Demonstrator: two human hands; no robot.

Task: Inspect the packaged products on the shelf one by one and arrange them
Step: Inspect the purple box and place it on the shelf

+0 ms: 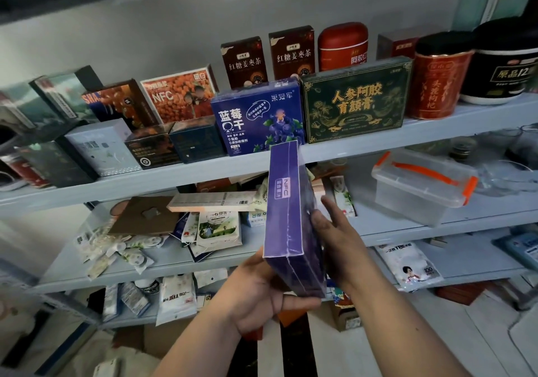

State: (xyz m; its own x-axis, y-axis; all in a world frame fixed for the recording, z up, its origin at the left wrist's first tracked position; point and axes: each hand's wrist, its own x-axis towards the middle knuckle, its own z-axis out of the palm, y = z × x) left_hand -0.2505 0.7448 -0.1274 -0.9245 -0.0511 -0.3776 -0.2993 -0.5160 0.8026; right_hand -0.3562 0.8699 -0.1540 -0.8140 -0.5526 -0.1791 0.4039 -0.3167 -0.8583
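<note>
A flat purple box (286, 202) stands on edge in front of the shelf (186, 174), its narrow side with "NFC" lettering facing me. My left hand (259, 292) cups its lower end from beneath, thumb curled under the corner. My right hand (334, 231) lies against its right face, fingers fairly straight. On the shelf behind stand a blue blueberry box (257, 117), a dark green box with gold lettering (356, 100), two brown tea boxes (269, 59), red tins (436, 79), an orange NFC box (179, 94) and several darker boxes at left.
A clear plastic bin with orange latches (422, 184) sits on the middle shelf at right. Loose sachets, pouches and flat cartons (203, 219) litter the middle and lower shelves. More packets and boxes lie on the floor below.
</note>
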